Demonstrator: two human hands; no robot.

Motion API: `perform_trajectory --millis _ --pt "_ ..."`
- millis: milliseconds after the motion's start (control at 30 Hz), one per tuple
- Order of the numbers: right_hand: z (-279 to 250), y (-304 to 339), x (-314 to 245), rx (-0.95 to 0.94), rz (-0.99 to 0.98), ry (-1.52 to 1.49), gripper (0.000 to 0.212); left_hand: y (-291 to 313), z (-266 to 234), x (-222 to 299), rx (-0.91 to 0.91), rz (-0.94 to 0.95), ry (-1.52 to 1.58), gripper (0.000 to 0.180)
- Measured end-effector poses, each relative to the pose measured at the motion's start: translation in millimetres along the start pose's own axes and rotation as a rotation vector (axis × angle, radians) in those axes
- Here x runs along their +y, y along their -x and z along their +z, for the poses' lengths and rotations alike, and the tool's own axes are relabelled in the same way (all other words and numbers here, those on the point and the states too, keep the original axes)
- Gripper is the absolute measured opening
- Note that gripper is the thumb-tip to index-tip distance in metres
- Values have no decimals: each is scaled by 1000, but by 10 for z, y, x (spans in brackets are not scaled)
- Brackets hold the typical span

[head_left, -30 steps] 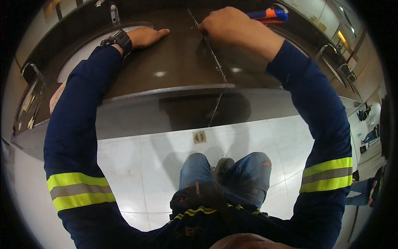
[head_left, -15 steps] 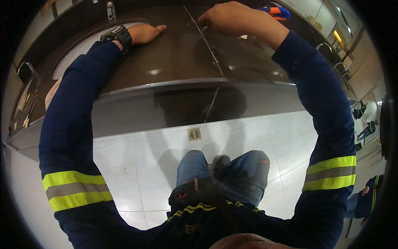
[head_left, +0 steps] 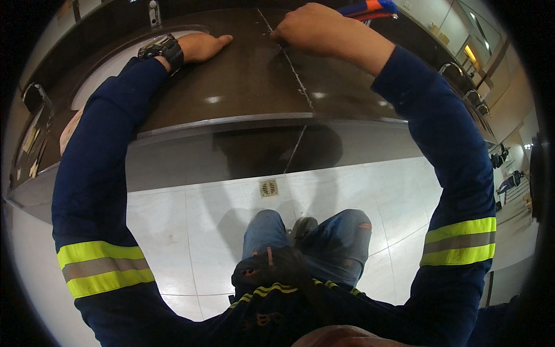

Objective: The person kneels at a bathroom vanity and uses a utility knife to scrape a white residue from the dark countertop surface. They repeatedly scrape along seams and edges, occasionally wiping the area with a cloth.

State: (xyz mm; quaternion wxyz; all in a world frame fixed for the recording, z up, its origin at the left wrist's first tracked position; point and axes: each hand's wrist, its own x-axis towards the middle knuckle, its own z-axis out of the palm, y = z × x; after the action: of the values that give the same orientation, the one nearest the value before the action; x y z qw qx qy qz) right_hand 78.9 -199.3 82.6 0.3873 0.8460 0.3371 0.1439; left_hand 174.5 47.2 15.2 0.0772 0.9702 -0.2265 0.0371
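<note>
Glossy dark stone countertop (head_left: 243, 87) under both hands (head_left: 202, 46).

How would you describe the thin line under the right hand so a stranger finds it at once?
Start at the dark brown countertop. A thin pale seam crosses it from back to front, beginning at the right hand. Unlike the round sink beside it, it is straight.

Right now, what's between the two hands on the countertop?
In the head view, only bare dark countertop lies between the left hand, resting flat by the sink basin, and the right hand, which sits on the thin seam line.
</note>
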Motion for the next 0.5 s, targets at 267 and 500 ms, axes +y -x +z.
perform_trajectory --millis 267,500 --pt "-130 54 38 -127 1 -67 23 37 -47 64 -23 22 8 91" --pt "-385 263 -65 -204 8 -141 24 -15 -43 13 -14 17 -3 91"
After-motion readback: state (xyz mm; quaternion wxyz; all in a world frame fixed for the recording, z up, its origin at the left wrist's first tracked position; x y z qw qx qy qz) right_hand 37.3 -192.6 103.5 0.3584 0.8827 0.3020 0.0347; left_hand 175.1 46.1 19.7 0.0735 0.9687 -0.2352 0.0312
